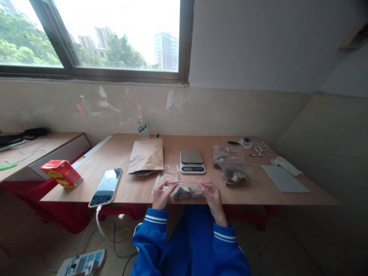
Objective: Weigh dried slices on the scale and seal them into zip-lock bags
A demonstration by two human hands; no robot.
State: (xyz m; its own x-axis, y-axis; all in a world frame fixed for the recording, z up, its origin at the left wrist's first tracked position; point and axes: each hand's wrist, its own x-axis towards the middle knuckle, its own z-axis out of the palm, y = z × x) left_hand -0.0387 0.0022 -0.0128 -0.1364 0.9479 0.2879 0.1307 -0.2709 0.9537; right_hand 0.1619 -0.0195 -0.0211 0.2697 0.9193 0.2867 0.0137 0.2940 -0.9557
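A clear zip-lock bag (188, 191) with a red seal strip and dark and pale dried pieces inside lies at the table's front edge. My left hand (162, 194) pinches the left end of its seal, and my right hand (212, 196) grips the right end. Just behind it stands a white kitchen scale (192, 161) with a grey plate and nothing on it. Crumpled clear plastic bags (166, 177) lie beside my left hand. To the right of my right hand is another filled zip-lock bag (237, 176), with more filled bags (227, 156) behind it.
A brown paper pouch (146, 155), a plastic bottle (142, 128), a phone (106, 187) on a cable and a red box (61, 173) stand or lie to the left. At right are a white sheet (283, 178), a screwdriver (233, 143) and a round white device (246, 142).
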